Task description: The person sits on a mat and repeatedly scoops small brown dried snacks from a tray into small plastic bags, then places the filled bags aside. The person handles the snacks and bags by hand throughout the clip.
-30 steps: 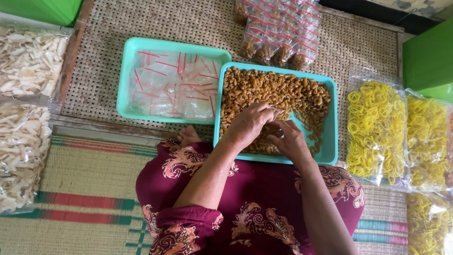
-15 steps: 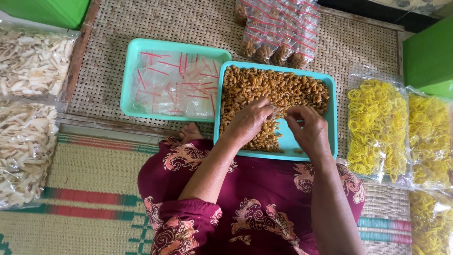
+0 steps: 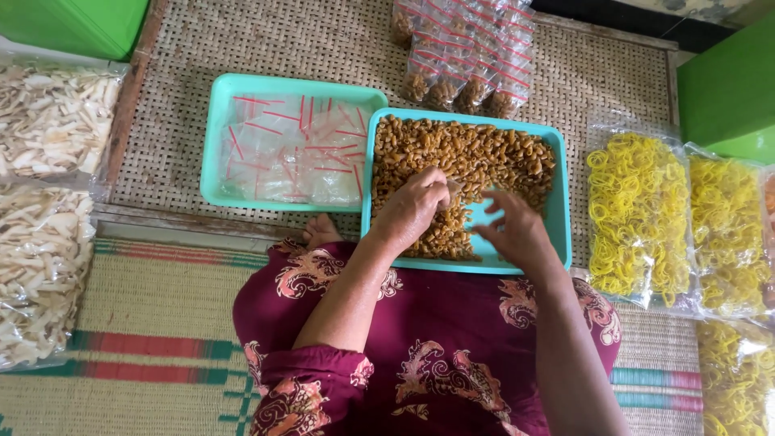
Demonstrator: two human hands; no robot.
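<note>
Snacks (image 3: 484, 153) in tray (image 3: 557, 242) | under left hand (image 3: 412, 206) | right hand (image 3: 513, 230) beside

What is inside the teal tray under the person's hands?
The teal tray holds brown curled snacks, with a bare patch by the right hand. The left hand covers some snacks; what it grips is hidden.

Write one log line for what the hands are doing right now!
left hand: scooping brown snacks | right hand: open over teal tray | beside: tray of empty bags
</note>
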